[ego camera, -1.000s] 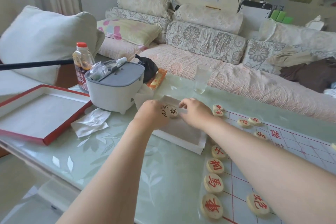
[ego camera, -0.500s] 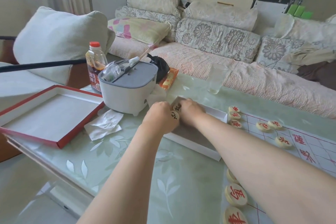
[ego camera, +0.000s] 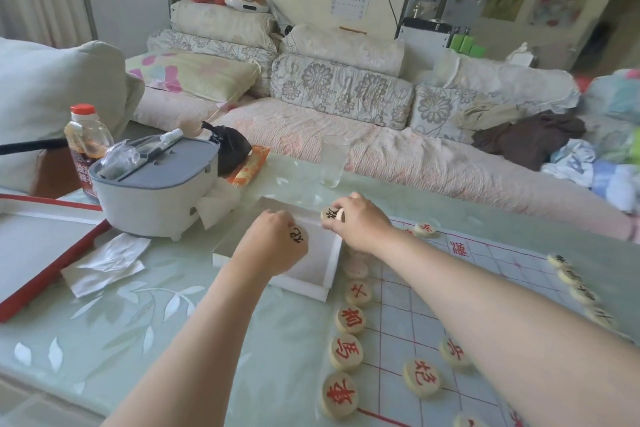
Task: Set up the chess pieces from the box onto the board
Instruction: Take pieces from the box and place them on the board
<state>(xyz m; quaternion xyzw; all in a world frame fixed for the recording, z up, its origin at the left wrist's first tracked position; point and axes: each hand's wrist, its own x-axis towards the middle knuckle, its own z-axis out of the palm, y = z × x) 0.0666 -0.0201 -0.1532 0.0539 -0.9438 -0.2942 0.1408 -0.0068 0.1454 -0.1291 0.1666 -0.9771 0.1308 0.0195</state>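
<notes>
A pale green glass table (ego camera: 138, 340) with leaf shapes fills the lower part of the frame. A flowery sofa (ego camera: 346, 135) runs across behind it.

In the middle of the frame lies a shallow white box (ego camera: 304, 288). The left hand (ego camera: 273, 246) is over the box. Its fingers are curled round a round black-marked piece (ego camera: 300, 234), and only the face of the piece peeks out on the hand's right side. The right hand (ego camera: 360, 222) is over the box's far right corner. Its thumb and fingers pinch a second black piece (ego camera: 331, 214), tipped up on its edge.

Right of the box lies the board (ego camera: 485, 274), a sheet with red lines. A row of red-marked pieces (ego camera: 349, 319) runs down the board's left edge, at the lower middle of the frame. Two more red pieces (ego camera: 422, 377) sit a little further in. A few blurry pieces (ego camera: 571, 277) line the board's right edge, and their marks cannot be read.

Behind the box stands a clear glass (ego camera: 333, 161). Left of the box are a white tub (ego camera: 156, 191) with a grey lid, a bottle (ego camera: 86, 139) with a red cap and a crumpled tissue (ego camera: 107, 263). A red-edged tray (ego camera: 41, 246) lies at the left edge of the frame.
</notes>
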